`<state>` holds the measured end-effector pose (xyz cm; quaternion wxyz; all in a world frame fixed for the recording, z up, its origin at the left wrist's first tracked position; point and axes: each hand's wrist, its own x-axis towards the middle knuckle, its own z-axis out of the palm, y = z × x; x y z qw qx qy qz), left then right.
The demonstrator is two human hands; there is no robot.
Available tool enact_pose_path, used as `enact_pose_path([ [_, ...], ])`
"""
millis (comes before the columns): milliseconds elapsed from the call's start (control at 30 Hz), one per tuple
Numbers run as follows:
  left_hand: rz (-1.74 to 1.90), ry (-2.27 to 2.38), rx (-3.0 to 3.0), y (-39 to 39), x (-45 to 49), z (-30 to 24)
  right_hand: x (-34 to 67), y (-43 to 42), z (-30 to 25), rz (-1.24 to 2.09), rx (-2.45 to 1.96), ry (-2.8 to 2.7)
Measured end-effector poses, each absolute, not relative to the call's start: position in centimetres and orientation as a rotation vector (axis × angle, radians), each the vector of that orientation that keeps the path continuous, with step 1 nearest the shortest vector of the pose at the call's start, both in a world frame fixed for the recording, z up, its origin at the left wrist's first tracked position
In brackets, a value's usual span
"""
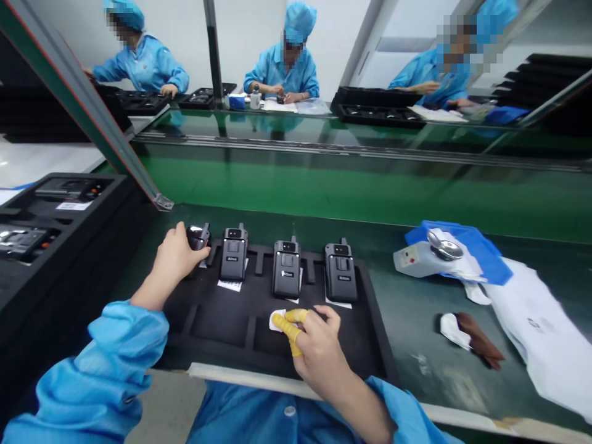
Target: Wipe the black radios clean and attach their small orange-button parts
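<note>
My left hand is closed around a black handheld radio with a stubby antenna, at the left end of a row. Beside it in the black foam tray lie three more such radios, a second radio, a third radio and a fourth radio, with white paper slips showing under them. Yellow finger cots cover fingers of my right hand. It pinches a small white wipe over the tray's front part, apart from the radios.
To the right are a blue tray, a white bottle with a metal top, white sheets and a brown cloth. Another foam tray with devices stands left. A slanted metal post rises there. Three co-workers sit beyond the green barrier.
</note>
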<state>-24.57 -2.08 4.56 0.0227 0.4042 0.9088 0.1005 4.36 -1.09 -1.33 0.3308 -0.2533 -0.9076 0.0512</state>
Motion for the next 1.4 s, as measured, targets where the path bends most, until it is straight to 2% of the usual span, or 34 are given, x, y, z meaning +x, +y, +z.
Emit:
enact_pose_path([
  [67,0.454,2.808,1.286,-3.1,-24.1,5.0,4.6,-1.2,-0.9,0.168,-0.653,-2.364],
  [200,1.065,2.640,1.410,-6.5,-22.5,5.3,4.6,-0.6,1.7,0.241,-0.585,-2.396],
  [300,1.283,2.408,1.420,-8.8,-20.7,4.7,3.3,0.7,4.4,0.218,-0.500,-2.406],
  [467,1.305,2.204,1.387,-10.1,-18.6,3.8,-1.0,1.6,6.9,0.175,-0.378,-2.401],
  [700,1.369,2.101,1.491,-10.2,-18.2,3.4,-5.3,0.6,6.3,0.047,-0.182,-2.514],
  [967,1.399,2.074,1.559,-10.5,-18.0,2.8,-4.7,0.7,6.2,0.065,-0.082,-2.567],
  [1167,1.381,2.095,1.522,-10.5,-18.0,3.2,-4.4,1.0,6.5,0.033,-0.221,-2.487],
  [1400,1.344,2.107,1.550,-10.6,-18.2,3.2,-5.9,0.5,6.7,0.033,-0.039,-2.458],
])
